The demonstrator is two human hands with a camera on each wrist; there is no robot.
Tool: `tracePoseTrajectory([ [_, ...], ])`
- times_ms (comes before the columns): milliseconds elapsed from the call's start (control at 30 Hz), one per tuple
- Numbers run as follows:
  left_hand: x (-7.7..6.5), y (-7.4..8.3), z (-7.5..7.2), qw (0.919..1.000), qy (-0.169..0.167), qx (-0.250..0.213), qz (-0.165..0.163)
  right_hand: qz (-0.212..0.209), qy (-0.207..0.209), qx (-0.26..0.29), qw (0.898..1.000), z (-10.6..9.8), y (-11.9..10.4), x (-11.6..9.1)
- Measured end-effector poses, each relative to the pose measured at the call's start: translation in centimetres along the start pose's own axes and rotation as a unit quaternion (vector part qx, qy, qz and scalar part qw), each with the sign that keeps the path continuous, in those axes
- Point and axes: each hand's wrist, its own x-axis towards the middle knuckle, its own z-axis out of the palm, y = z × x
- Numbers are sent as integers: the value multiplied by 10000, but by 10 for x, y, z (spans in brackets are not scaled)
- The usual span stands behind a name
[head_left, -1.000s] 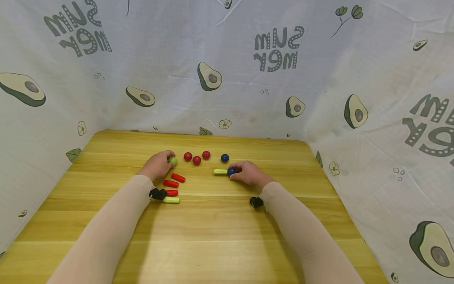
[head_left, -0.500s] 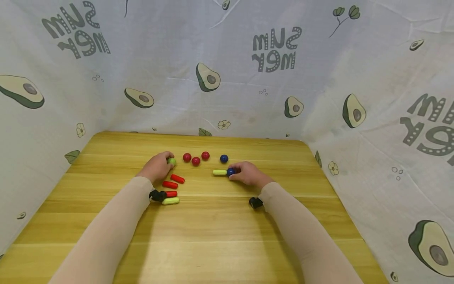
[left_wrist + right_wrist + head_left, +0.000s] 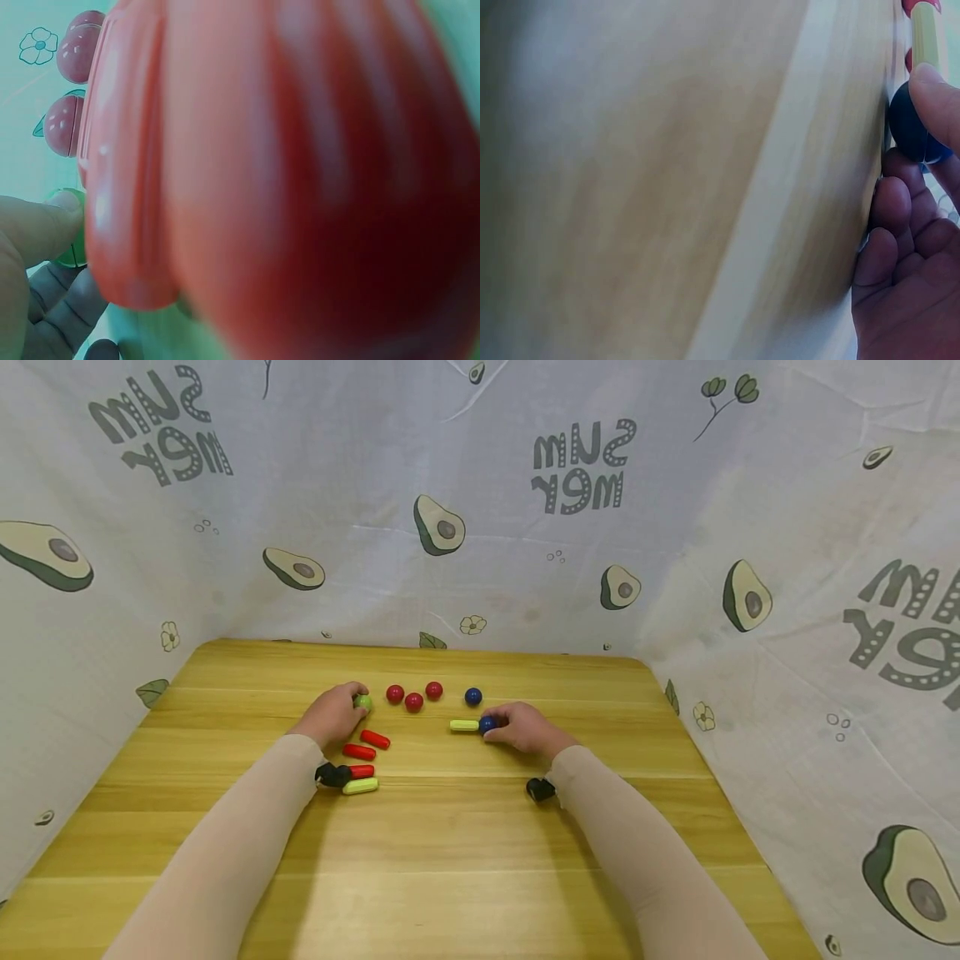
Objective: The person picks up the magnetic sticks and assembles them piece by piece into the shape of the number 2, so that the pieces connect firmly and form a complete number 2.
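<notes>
On the counter [image 3: 450,852], your left grip [image 3: 327,717] and your right grip [image 3: 528,727] both pinch nearly closed.
You have a yellow stick [image 3: 464,725] pointing left from your right grip, its end meeting the blue ball [image 3: 487,724] you hold there; a second yellow stick [image 3: 361,786] and three red sticks [image 3: 359,752] lie on your side of the left grip, close to it. That left grip has hold of a green ball [image 3: 363,702]. Three red balls [image 3: 414,702] sit just right of it, and a second blue ball [image 3: 473,697] lies just beyond your right grip.
</notes>
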Motion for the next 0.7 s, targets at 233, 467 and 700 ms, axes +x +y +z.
tracePoseTrajectory([
  [233,1,-1,0,10000,3,45,10,-3,8,-67,10000,0,1,1],
  [467,1,-4,1,9998,-3,109,186,68,-15,-17,10000,0,1,-1],
  [700,-2,-5,1,9995,-19,107,287,-8,10,42,10000,1,1,1],
])
